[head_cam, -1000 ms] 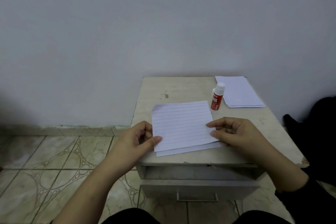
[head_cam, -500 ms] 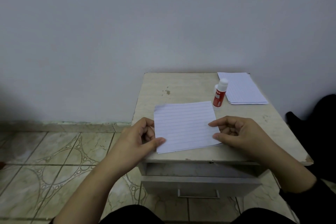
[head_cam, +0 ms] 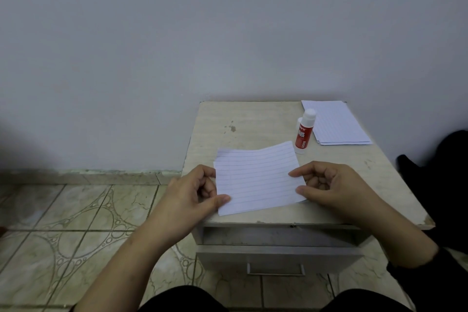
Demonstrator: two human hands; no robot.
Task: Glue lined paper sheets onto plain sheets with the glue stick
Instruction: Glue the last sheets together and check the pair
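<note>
Lined sheet, one on top, lies near the front edge of the bench, a little left of the middle, turned slightly so its far right corner points toward the glue stick. Thin paper edges show under its near edge, so at least one more sheet lies beneath it; how many, and whether plain, I cannot tell.

Both hands hold this sheet by its sides. The left hand is at the left edge, thumb laid on the near left corner and fingers curled against the edge, pinching the paper. The right hand is at the right edge, forefinger reaching onto the paper, thumb pressed at the near right corner and the other fingers curled in, also pinching it. Both forearms are bare up to dark sleeves low in the frame.

One glue stick, red body with a white cap on, stands upright just beyond the sheet's far right corner. A small white piece shows behind its shoulder; what it is I cannot tell.

One stack of sheets, lined side up, lies in the far right corner of the bench, just right of the glue stick. The count in the stack is not readable, though several edges show at its near side.

The bench has one drawer pulled slightly out, with a metal handle. It stands against a plain wall on a patterned tile floor. A dark object sits at the right.
</note>
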